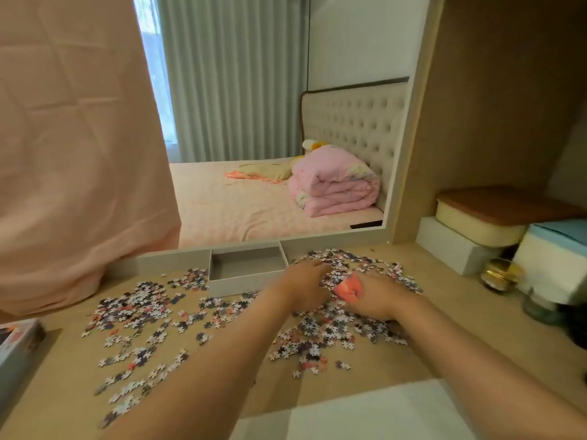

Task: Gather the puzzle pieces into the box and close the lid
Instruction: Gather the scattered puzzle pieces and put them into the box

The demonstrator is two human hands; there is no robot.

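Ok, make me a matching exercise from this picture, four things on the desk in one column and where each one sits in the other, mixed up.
Things:
1. open box
2. puzzle pieces
3. gold-lidded jar
4. printed lid

Places:
A. at the left edge of the desk
B. at the right, in front of the stacked containers
C. against the mirror's base, in the middle
D. scattered loose across the desk

Pairs: 1-C, 2-D, 3-B, 4-A
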